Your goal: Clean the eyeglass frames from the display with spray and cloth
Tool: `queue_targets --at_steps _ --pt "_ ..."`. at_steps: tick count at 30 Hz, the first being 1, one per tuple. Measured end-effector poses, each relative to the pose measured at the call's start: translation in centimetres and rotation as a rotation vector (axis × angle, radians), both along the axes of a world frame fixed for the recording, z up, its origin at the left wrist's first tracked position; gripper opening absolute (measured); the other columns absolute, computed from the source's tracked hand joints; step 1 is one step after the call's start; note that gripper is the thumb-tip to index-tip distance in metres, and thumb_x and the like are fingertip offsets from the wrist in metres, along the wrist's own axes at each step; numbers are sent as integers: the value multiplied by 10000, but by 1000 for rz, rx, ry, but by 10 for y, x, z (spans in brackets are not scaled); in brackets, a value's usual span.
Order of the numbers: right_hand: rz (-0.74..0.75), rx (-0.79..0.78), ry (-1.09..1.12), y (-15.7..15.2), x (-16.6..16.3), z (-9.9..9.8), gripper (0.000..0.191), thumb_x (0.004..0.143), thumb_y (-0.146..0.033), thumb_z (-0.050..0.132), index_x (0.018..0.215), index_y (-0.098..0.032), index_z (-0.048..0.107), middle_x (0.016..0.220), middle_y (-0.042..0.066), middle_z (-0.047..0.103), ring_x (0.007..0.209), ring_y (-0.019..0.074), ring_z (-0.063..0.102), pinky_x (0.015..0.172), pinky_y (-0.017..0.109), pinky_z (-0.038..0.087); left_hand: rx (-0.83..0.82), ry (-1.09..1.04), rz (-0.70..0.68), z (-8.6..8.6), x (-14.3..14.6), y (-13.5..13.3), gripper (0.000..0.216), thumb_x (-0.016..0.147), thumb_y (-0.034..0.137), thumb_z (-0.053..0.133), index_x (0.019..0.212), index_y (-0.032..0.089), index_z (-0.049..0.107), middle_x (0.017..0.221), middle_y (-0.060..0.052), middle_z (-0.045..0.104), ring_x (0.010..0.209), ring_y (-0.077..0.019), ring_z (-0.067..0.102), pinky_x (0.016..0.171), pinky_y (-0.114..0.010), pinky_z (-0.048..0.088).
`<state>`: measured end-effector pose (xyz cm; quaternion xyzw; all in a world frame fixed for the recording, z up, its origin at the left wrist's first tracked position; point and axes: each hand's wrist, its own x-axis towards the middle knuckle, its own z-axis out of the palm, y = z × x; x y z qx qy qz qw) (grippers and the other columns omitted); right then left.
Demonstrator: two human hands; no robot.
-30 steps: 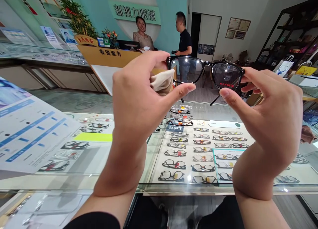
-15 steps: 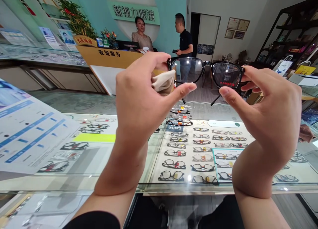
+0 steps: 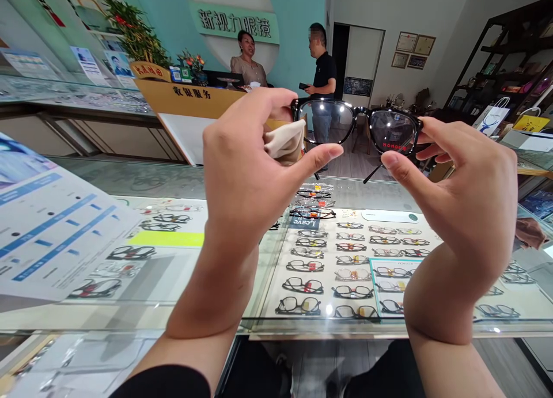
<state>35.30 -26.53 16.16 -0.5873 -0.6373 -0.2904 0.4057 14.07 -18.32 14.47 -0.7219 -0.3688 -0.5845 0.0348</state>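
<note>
I hold a pair of black-framed glasses (image 3: 356,127) up in front of me, lenses facing away, with red lettering on the right lens. My left hand (image 3: 246,167) pinches the left end of the frame and keeps a beige cleaning cloth (image 3: 285,141) tucked in its fingers. My right hand (image 3: 466,196) pinches the right end between thumb and fingers. Both hands hover above a glass display counter (image 3: 302,323).
Rows of spectacle frames (image 3: 345,271) lie inside the counter. A printed sheet (image 3: 52,231) rests on the glass at left. Two people stand at a wooden reception desk (image 3: 185,98) behind. Dark shelving (image 3: 510,58) lines the right wall.
The glasses and both hands stay almost still, shifting only slightly. The person at the desk has moved a little.
</note>
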Motion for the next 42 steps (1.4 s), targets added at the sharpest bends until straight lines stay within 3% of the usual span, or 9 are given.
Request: queue_targets --at_steps 10,26,42 --pt "3 -32 -29 1 3 0 330 935 -622 631 990 -309 722 876 60 743 787 300 707 706 440 525 115 -52 -78 -2 -2 4 580 748 723 801 1146 307 737 1045 -40 753 994 -324 727 811 -470 608" --pt "11 9 -58 4 5 -3 352 928 -648 626 1038 -328 723 896 58 761 771 293 703 692 442 531 131 -30 -96 1 -4 2 575 753 684 826 1165 295 727 1093 -38 753 1077 -327 709 804 -464 610" --pt "5 7 -62 3 5 -2 344 934 -645 617 946 -312 700 847 54 729 751 285 686 670 428 502 117 -52 -104 -1 -5 7 587 748 713 810 1159 303 723 1075 -40 747 1070 -332 720 797 -462 607"
